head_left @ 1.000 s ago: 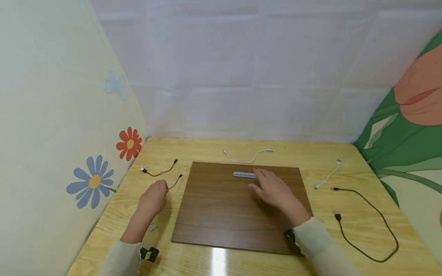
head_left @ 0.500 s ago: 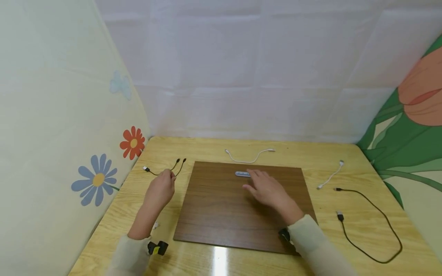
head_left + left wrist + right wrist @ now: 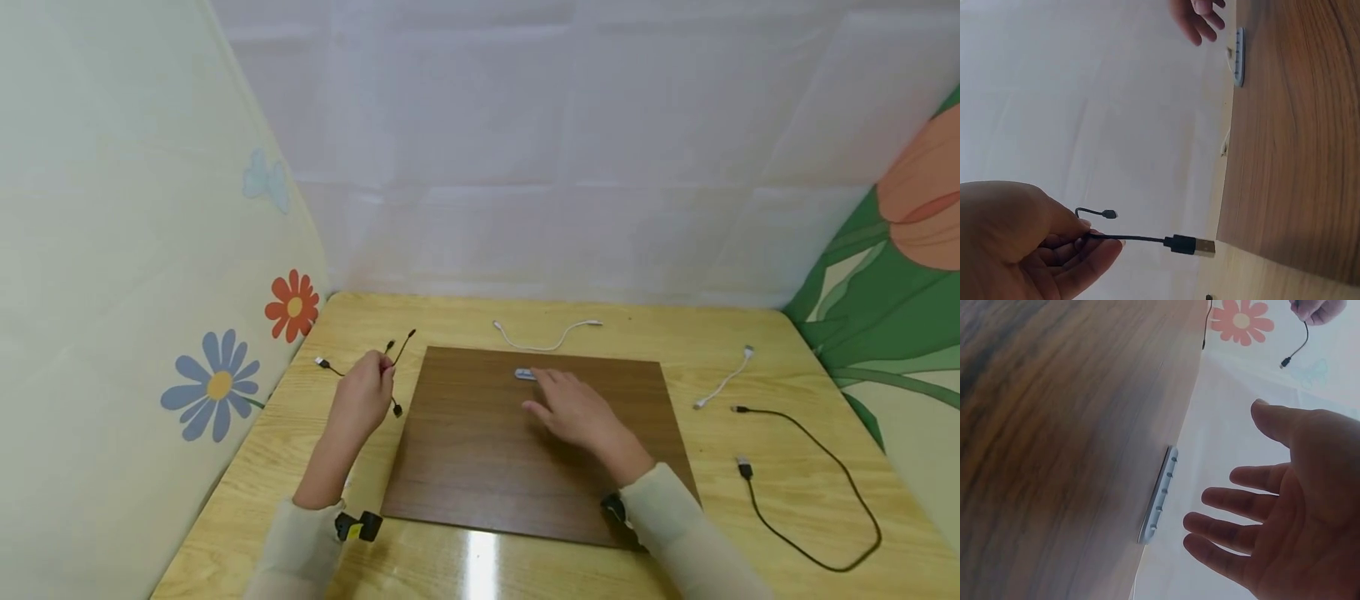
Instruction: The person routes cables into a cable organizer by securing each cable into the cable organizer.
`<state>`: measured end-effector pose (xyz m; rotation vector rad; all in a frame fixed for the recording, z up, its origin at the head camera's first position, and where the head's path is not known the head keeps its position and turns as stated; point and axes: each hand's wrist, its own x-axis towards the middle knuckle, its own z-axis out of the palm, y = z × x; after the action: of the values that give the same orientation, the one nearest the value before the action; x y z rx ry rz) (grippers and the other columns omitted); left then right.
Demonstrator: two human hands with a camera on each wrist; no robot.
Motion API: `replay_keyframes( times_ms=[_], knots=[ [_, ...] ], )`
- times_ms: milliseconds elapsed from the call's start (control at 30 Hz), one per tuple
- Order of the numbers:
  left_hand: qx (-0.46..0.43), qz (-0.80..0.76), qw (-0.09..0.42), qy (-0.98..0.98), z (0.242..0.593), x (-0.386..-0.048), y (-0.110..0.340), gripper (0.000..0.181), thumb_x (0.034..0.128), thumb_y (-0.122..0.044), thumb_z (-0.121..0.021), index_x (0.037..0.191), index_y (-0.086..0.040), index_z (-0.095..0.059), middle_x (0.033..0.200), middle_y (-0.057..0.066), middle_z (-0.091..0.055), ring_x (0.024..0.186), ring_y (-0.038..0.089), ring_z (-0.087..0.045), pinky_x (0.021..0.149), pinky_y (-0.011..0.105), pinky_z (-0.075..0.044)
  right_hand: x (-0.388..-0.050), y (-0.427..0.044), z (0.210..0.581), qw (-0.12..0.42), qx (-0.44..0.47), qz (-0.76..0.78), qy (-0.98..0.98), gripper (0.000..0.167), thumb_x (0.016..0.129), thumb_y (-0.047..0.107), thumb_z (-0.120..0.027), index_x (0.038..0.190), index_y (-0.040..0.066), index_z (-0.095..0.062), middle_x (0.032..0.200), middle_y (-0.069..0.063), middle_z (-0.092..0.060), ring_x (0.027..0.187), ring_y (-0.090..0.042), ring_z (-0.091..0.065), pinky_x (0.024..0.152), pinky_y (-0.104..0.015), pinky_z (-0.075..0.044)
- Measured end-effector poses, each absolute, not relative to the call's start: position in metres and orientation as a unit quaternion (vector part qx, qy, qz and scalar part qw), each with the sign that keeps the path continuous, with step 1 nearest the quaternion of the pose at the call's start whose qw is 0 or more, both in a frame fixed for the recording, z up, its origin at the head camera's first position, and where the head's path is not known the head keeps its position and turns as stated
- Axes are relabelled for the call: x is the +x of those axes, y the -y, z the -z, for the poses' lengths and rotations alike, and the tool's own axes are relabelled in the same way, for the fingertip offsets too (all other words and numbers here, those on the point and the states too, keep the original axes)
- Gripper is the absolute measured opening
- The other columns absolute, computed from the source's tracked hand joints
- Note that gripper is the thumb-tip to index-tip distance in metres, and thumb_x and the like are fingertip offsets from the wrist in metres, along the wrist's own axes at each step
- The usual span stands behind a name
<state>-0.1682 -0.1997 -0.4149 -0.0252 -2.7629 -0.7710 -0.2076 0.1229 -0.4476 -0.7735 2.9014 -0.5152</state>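
Note:
Between thumb and fingers, my left hand (image 3: 362, 398) pinches a short black cable (image 3: 1141, 238), lifted off the table; its USB plug (image 3: 1191, 245) and its small connector (image 3: 1110, 214) stick out either side of the grip. A light blue-grey slotted strip (image 3: 1160, 495) lies near the far edge of the brown board (image 3: 517, 450). Over the board, beside the strip, my right hand (image 3: 576, 410) has its fingers spread and holds nothing; in the head view it covers part of the strip, while the right wrist view shows a gap between them.
Another black cable (image 3: 335, 371) lies behind the left hand. A white cable (image 3: 534, 347) is beyond the board. To the right of the board are a short white cable (image 3: 724, 383) and a long black cable (image 3: 846, 475). Patterned cloth walls stand around the table.
My left hand has risen and moved right with the black cable, whose USB plug now shows below the hand. My right hand has shifted slightly left, covering more of the strip.

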Motion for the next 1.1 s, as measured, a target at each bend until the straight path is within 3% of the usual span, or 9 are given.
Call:
replay_keyframes(
  times_ms=[200, 400, 600, 800, 967, 1100],
  knots=[
    [-0.003, 0.323, 0.141, 0.936, 0.415, -0.174, 0.188, 0.013, 0.1020, -0.008, -0.057, 0.107, 0.003, -0.060, 0.092, 0.015, -0.065, 0.076, 0.025, -0.062, 0.065, 0.039, -0.052, -0.208, -0.113, 0.444, 0.054, -0.264, 0.193, -0.943, 0.061, 0.103, 0.036, -0.059, 0.149, -0.001, -0.044, 0.149, -0.023, -0.049, 0.138, -0.042, -0.046, 0.115, -0.056, -0.034],
    [0.009, 0.402, 0.127, 0.907, 0.422, -0.183, 0.173, 0.018, 0.1024, -0.008, -0.055, 0.118, 0.002, -0.058, 0.096, 0.012, -0.064, 0.083, 0.024, -0.065, 0.066, 0.034, -0.052, -0.211, -0.098, 0.448, 0.086, -0.274, 0.243, -0.927, 0.061, 0.103, 0.036, -0.058, 0.150, -0.001, -0.044, 0.151, -0.022, -0.047, 0.141, -0.039, -0.043, 0.117, -0.052, -0.032],
    [0.029, 0.542, 0.089, 0.835, 0.431, -0.189, 0.156, 0.024, 0.1018, -0.002, -0.053, 0.124, 0.007, -0.052, 0.104, 0.024, -0.059, 0.085, 0.033, -0.065, 0.078, 0.047, -0.060, -0.212, -0.081, 0.454, 0.118, -0.277, 0.314, -0.900, 0.056, 0.103, 0.032, -0.059, 0.146, -0.002, -0.048, 0.143, -0.021, -0.056, 0.132, -0.038, -0.053, 0.111, -0.052, -0.040],
    [0.046, 0.591, 0.072, 0.802, 0.437, -0.189, 0.144, 0.018, 0.1025, -0.002, -0.053, 0.117, 0.008, -0.049, 0.100, 0.021, -0.059, 0.081, 0.030, -0.067, 0.079, 0.045, -0.060, -0.214, -0.069, 0.457, 0.127, -0.275, 0.390, -0.869, 0.050, 0.103, 0.030, -0.061, 0.140, -0.001, -0.055, 0.133, -0.018, -0.064, 0.117, -0.032, -0.065, 0.100, -0.049, -0.051],
    [0.030, 0.624, 0.073, 0.777, 0.438, -0.190, 0.136, 0.011, 0.1022, 0.001, -0.053, 0.109, 0.006, -0.046, 0.092, 0.015, -0.057, 0.075, 0.020, -0.066, 0.076, 0.037, -0.061, -0.218, -0.063, 0.455, 0.154, -0.252, 0.447, -0.844, 0.048, 0.103, 0.036, -0.060, 0.139, 0.006, -0.058, 0.132, -0.011, -0.065, 0.120, -0.029, -0.063, 0.098, -0.048, -0.051],
    [0.024, 0.652, 0.075, 0.754, 0.442, -0.189, 0.132, 0.010, 0.1027, 0.003, -0.051, 0.108, 0.006, -0.044, 0.094, 0.018, -0.057, 0.079, 0.019, -0.066, 0.076, 0.031, -0.061, -0.221, -0.061, 0.457, 0.167, -0.266, 0.475, -0.822, 0.034, 0.103, 0.028, -0.061, 0.130, 0.008, -0.065, 0.123, -0.007, -0.068, 0.115, -0.026, -0.063, 0.096, -0.047, -0.051]
  ],
)
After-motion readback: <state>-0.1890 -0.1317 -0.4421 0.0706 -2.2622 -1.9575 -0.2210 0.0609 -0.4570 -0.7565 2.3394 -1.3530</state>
